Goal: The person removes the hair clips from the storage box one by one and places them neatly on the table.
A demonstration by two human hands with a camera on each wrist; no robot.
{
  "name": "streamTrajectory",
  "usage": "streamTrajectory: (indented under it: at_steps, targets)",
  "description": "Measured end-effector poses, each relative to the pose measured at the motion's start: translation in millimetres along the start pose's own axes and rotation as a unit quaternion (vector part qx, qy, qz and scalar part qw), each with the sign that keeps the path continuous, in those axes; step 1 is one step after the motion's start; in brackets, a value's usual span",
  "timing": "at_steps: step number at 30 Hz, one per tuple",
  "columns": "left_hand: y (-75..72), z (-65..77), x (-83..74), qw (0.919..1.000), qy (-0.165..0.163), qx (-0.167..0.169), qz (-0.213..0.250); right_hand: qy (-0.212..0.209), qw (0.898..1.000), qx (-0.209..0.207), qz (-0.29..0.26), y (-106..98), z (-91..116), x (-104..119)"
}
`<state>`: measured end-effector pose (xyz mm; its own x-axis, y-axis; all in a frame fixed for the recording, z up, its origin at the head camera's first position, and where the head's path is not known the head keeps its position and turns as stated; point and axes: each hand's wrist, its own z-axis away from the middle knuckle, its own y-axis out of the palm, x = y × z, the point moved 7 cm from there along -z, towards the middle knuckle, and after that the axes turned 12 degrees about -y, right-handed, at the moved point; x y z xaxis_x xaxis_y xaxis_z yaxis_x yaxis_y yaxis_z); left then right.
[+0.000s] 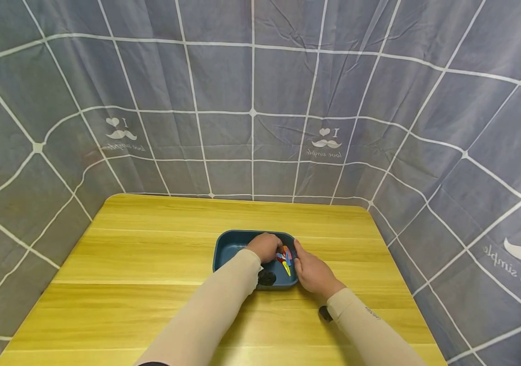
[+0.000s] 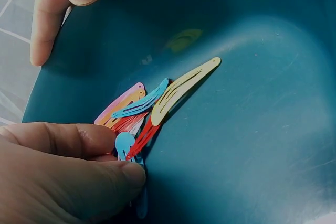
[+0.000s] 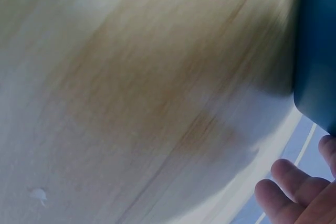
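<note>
A dark blue tray (image 1: pixel 235 243) holds a small pile of snap hair clips, with a yellow clip (image 2: pixel 185 88), a red clip (image 2: pixel 143 141) and an orange clip (image 2: pixel 122 107) in it. My left hand (image 1: pixel 266 247) reaches into the tray. Its thumb and forefinger pinch a light blue hair clip (image 2: pixel 125 142) at the near side of the pile; the clip's lower part is partly hidden by the thumb. At the tray's right end, my right hand (image 1: pixel 314 272) holds the wall, its thumb over the rim and its fingers along the outside.
The tray stands on a yellow wood-grain table (image 1: pixel 150 264). A grey curtain (image 1: pixel 224 134) with white grid lines closes off the back and both sides. Dark wrist devices, one of them a black piece (image 1: pixel 267 277), sit under both wrists.
</note>
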<state>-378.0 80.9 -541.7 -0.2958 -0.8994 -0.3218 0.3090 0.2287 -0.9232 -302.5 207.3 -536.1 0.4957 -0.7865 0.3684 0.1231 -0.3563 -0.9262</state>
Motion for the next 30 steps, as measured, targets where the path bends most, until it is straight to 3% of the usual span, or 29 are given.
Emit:
streamTrajectory:
  at_steps: [30]
  targets:
    - [-2.0,4.6,0.7,0.9999,0.006,0.010,0.007,0.003,1.000,-0.010,0.009,-2.2,1.4,1.4]
